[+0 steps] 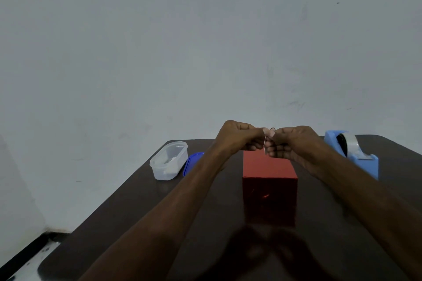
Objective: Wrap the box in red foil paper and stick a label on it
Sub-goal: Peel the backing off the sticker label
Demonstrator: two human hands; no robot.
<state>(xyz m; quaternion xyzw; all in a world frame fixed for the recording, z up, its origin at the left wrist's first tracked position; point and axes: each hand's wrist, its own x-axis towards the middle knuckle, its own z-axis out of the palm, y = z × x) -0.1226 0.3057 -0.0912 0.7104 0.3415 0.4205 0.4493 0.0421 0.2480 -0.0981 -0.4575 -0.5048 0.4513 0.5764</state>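
Two hands are raised together over the far end of the red-wrapped box [269,169] — the left hand [239,138] and right hand [290,143] are each curled, and a small pale label [265,143] is pinched between their fingertips. That box is stood upright mid-way across the dark table [127,207]; a clear plastic tub [168,160] and blue lid [193,163] are parked off left, a blue tape dispenser [352,154] off right.
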